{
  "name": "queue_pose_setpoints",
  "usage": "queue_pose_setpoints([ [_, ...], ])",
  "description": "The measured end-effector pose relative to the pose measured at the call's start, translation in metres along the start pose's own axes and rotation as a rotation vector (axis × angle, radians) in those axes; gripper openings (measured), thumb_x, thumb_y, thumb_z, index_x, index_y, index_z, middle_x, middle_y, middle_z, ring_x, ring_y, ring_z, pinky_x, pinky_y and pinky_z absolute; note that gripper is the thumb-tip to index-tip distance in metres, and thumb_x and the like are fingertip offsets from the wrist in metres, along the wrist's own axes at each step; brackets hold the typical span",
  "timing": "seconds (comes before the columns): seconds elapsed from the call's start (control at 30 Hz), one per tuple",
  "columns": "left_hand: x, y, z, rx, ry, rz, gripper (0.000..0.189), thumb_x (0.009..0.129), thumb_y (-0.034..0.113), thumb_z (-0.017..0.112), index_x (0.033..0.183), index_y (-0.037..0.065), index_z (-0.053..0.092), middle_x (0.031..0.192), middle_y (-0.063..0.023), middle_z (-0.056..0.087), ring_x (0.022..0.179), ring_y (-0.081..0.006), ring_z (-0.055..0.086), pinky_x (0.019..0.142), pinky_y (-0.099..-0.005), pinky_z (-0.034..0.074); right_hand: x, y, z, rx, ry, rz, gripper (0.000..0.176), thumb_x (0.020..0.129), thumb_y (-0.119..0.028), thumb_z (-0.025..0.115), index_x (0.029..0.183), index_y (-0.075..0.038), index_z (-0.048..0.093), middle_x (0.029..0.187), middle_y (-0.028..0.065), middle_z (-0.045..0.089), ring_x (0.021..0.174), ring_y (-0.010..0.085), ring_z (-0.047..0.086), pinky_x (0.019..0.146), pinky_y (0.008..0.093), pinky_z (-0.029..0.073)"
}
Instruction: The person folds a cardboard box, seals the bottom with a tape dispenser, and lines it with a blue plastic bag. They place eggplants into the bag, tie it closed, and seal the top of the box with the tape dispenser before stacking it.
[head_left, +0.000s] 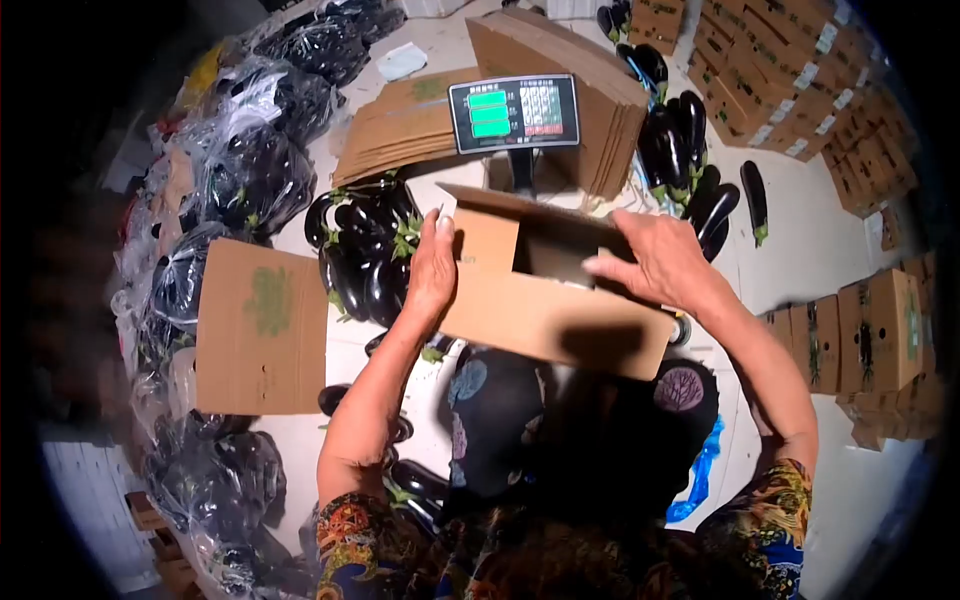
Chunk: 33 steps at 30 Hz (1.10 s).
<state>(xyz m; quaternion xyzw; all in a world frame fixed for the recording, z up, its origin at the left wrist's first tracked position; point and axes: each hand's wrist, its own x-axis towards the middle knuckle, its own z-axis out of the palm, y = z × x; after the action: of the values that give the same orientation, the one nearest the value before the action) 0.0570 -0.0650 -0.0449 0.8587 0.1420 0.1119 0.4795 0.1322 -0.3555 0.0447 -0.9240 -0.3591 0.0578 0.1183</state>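
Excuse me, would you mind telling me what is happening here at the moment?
A person holds an open box with both hands, just in front of a scale display. The left hand grips the box's left side. The right hand rests on its right rim, fingers stretched over the opening. Loose eggplants lie on the floor beside the box, bags of them line the left, and flat cartons are stacked behind the scale. Closed boxes stand at the right.

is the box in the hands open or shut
Open: the cardboard box has its top flaps raised and a dark inside showing, left hand on one flap, right hand on another.
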Motion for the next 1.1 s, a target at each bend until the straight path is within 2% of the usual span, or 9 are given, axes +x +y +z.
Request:
queue_pose_setpoints([
  [0.03,0.002,-0.015,0.001,-0.110,-0.024,0.021,0.064,0.100,0.048,0.031,0.136,-0.003,0.042,0.134,-0.0188,0.049,0.122,-0.0286,0.048,0.107,-0.0330,0.032,-0.013,-0.003,0.009,0.111,0.028,-0.127,0.065,0.080,-0.057,0.062,0.114,-0.001,0.053,0.103,0.0268,0.060,0.094,0.0413,0.060,0.081,0.0469,0.049],
  [0.07,0.004,-0.002,0.001,-0.297,0.017,-0.178,0.063,0.099,0.046,0.033,0.140,-0.002,0.036,0.136,-0.0208,0.048,0.124,-0.0279,0.047,0.105,-0.0351,0.035,-0.024,0.013,0.051,-0.100,0.148,-0.243,0.076,0.081,-0.054,0.063,0.135,-0.005,0.043,0.132,0.0261,0.047,0.122,0.0397,0.047,0.100,0.0462,0.039],
  [0.13,-0.003,0.007,0.002,-0.774,0.014,-0.465,0.062,0.099,0.046,0.034,0.140,-0.001,0.036,0.135,-0.0187,0.048,0.123,-0.0247,0.047,0.106,-0.0342,0.034,-0.032,0.012,0.066,-0.053,0.086,-0.207,0.081,0.081,-0.059,0.059,0.141,-0.009,0.039,0.147,0.0235,0.030,0.137,0.0379,0.028,0.108,0.0470,0.027],
  [0.27,0.026,0.002,-0.007,-0.408,-0.280,-0.023,0.065,0.099,0.049,0.034,0.146,0.004,0.030,0.149,-0.0151,0.033,0.138,-0.0256,0.031,0.113,-0.0365,0.023,-0.033,0.011,0.069,-0.115,0.108,-0.241,0.080,0.082,-0.059,0.059,0.141,-0.008,0.040,0.147,0.0224,0.032,0.136,0.0355,0.030,0.107,0.0469,0.029],
  [0.47,0.038,-0.005,-0.009,0.066,-0.482,0.167,0.065,0.097,0.051,0.034,0.142,0.004,0.034,0.148,-0.0162,0.025,0.143,-0.0277,0.016,0.116,-0.0369,0.012,-0.021,0.016,0.082,-0.115,0.206,-0.228,0.080,0.079,-0.057,0.061,0.138,-0.007,0.043,0.144,0.0178,0.037,0.131,0.0336,0.035,0.105,0.0454,0.028],
  [0.6,0.035,-0.006,0.006,0.175,-0.250,0.362,0.035,0.094,0.026,0.046,0.116,-0.001,0.047,0.114,-0.0195,0.044,0.114,-0.0333,0.041,0.103,-0.0378,0.032,-0.017,0.017,0.084,-0.108,0.192,-0.210,0.076,0.083,-0.062,0.053,0.139,-0.011,0.044,0.145,0.0159,0.037,0.132,0.0311,0.033,0.105,0.0451,0.027],
  [0.73,0.036,-0.006,0.007,0.238,-0.213,0.351,0.031,0.096,0.027,0.047,0.111,-0.001,0.050,0.105,-0.0172,0.045,0.103,-0.0301,0.046,0.096,-0.0352,0.036,-0.008,0.019,0.090,-0.105,0.236,0.176,0.075,0.088,-0.059,0.047,0.139,-0.004,0.043,0.144,0.0168,0.039,0.132,0.0319,0.032,0.107,0.0454,0.021],
  [0.93,0.039,-0.016,0.012,0.273,-0.154,0.346,0.033,0.090,0.026,0.053,0.112,0.000,0.052,0.110,-0.0198,0.048,0.105,-0.0334,0.047,0.095,-0.0376,0.038,-0.009,0.017,0.091,-0.097,0.426,0.014,0.072,0.086,-0.058,0.052,0.127,0.002,0.051,0.107,0.0166,0.054,0.104,0.0279,0.047,0.092,0.0409,0.031],
  [1.1,0.028,0.003,0.008,0.048,-0.174,0.047,0.031,0.098,0.026,0.042,0.117,0.006,0.056,0.112,-0.0071,0.058,0.105,-0.0157,0.053,0.094,-0.0293,0.039,-0.019,0.030,0.096,0.112,0.510,-0.074,0.080,0.078,-0.065,0.059,0.124,0.001,0.054,0.117,0.0179,0.054,0.113,0.0319,0.048,0.100,0.0445,0.027],
])
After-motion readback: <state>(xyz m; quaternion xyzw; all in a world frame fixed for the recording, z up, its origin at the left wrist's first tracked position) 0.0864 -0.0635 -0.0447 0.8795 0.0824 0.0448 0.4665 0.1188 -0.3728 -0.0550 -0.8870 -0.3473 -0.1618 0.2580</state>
